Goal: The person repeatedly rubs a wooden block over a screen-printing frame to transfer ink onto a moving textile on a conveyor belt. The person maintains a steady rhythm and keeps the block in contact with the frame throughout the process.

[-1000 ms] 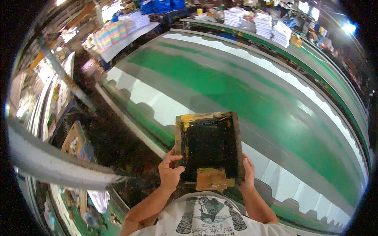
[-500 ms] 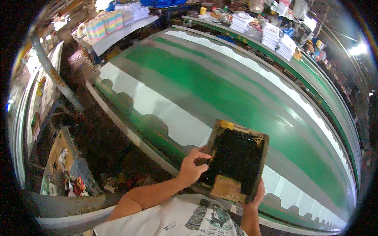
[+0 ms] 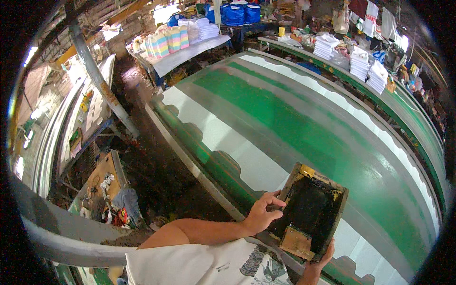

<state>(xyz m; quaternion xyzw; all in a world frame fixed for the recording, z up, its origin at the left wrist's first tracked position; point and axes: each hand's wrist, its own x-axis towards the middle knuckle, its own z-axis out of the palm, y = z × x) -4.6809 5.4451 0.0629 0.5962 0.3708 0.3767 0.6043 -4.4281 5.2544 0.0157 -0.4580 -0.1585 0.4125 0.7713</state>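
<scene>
Over the near edge of a long green and grey table [image 3: 266,118], I hold a wooden screen-printing frame [image 3: 341,218], tilted. Its inside is coated with wet-looking black ink, and yellow stains mark its top end. A flat brown piece of wood [image 3: 296,242] lies inside at the lower end. My left hand [image 3: 263,213] pinches the frame's left side between thumb and fingers. My right hand [image 3: 326,259] is wrapped around the lower right side, its fingers partly hidden behind the frame. White fabric pieces with scalloped edges [image 3: 228,142] lie flat in rows along the table.
Stacks of folded white cloth [image 3: 359,61] sit on a second table at the far right. At the far left, a table holds striped folded cloth [image 3: 166,42]. A metal post [image 3: 102,88] and a wooden board with rags [image 3: 102,190] stand to my left.
The view has swung left, so the table and the frame appear farther right and lower. Both hands keep their hold on the frame.
</scene>
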